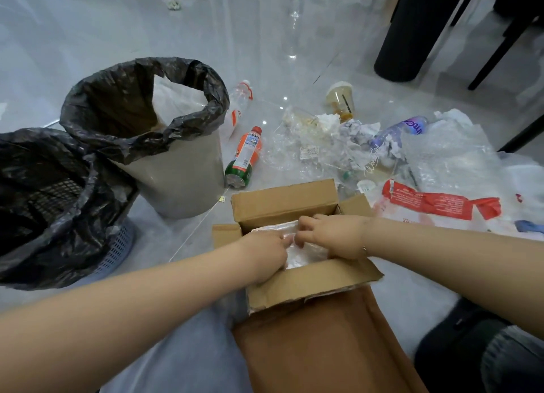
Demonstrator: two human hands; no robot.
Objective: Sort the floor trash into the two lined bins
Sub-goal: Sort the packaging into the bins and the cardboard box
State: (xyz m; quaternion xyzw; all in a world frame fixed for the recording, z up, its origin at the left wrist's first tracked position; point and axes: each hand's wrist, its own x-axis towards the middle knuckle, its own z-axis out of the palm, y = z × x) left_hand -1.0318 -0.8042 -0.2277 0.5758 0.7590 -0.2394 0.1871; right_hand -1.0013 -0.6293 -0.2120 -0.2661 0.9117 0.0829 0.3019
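Observation:
An open cardboard box (282, 201) sits on the floor in front of me with clear plastic wrap (306, 254) inside. My left hand (265, 254) and my right hand (335, 233) both reach into the box and pinch the plastic wrap. Two bins with black liners stand at the left: a grey round bin (176, 174) and a mesh basket bin (117, 245). Floor trash lies beyond the box: an orange-labelled bottle (245, 155), a purple-labelled bottle (397, 130), a plastic cup (340, 99), crumpled paper (353, 133) and a red-and-white wrapper (435, 204).
A brown padded mailer (323, 342) lies under the box's near side. Bubble wrap (450, 157) covers the floor at the right. A clear bottle (294, 15) lies farther back. A black round column (412, 30) and dark chair legs (500, 48) stand at the upper right.

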